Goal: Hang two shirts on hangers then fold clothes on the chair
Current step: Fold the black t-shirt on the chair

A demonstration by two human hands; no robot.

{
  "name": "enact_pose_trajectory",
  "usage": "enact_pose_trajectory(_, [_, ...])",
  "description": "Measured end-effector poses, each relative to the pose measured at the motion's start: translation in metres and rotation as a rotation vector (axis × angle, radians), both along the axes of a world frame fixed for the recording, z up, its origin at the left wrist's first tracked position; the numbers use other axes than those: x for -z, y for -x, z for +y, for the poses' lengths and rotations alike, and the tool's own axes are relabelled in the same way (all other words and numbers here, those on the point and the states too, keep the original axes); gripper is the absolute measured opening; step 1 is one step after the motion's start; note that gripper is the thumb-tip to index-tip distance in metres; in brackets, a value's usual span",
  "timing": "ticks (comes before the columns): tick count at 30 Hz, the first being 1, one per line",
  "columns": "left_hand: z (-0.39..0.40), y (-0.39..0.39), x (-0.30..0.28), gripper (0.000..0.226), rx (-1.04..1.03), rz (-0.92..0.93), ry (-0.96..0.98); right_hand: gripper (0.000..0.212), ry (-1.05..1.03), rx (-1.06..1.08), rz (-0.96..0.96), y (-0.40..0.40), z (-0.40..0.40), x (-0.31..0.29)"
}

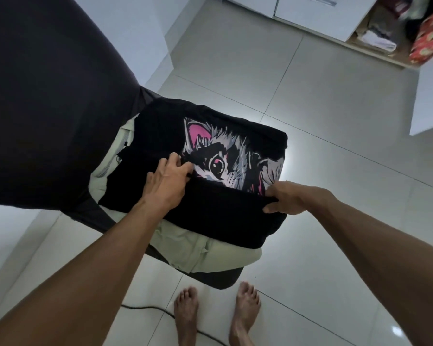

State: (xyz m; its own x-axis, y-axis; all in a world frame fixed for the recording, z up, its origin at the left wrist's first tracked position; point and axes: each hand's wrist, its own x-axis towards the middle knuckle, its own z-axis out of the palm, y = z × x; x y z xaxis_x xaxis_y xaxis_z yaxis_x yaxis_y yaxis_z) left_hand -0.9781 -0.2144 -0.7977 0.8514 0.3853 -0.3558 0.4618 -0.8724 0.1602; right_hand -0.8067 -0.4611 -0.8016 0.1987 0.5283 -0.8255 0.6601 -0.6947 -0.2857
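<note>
The black T-shirt (210,216) with a cat print lies spread across the seat of the dark chair (225,280), on top of a pale green garment (200,253) that shows at the near and left edges. No hangers are in view, so the work looks to be in its folding part. A near flap of the shirt is already turned up over the lower part of the print.

The left hand (166,182) rests on the cloth at the left end of that fold edge, fingers bent and apparently pinching the hem against the print. The right hand (284,198) grips the right end of the same edge, thumb under and fingers curled over the fabric. The two hands are well apart, one at each end of the flap.

To do this fold well, both ends should travel together so the edge stays straight and parallel to the far hem. Keep a light tension between the hands so the flap lies without a ridge, then flatten it from the middle outward. The garment beneath is loose and may drag and bunch, so lift the flap rather than slide it. The right side hangs close to the seat's edge; draw it inward before the next fold
</note>
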Motion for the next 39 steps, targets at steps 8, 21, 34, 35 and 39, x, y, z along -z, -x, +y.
enact_pose_trajectory(8, [-0.003, -0.009, -0.001, 0.024, -0.053, 0.064, 0.014, 0.015, 0.127, -0.030, -0.219, -0.010, -0.008, 0.007])
enact_pose_trajectory(21, [-0.015, -0.009, -0.004, 0.038, -0.154, -0.093, 0.040, 0.003, -0.226, 0.131, -0.218, 0.017, 0.051, -0.029])
enact_pose_trajectory(34, [0.003, 0.072, 0.023, 0.035, -0.343, -0.142, -0.091, 0.053, -0.573, 0.191, -0.365, 0.079, 0.140, -0.019])
enact_pose_trajectory(35, [0.004, 0.075, 0.025, 0.038, -0.335, -0.158, -0.085, 0.059, -0.586, 0.178, -0.362, 0.080, 0.152, -0.019])
enact_pose_trajectory(39, [0.014, 0.084, 0.038, 0.043, -0.332, -0.171, -0.101, 0.072, -0.445, 0.148, -0.315, 0.090, 0.213, -0.014])
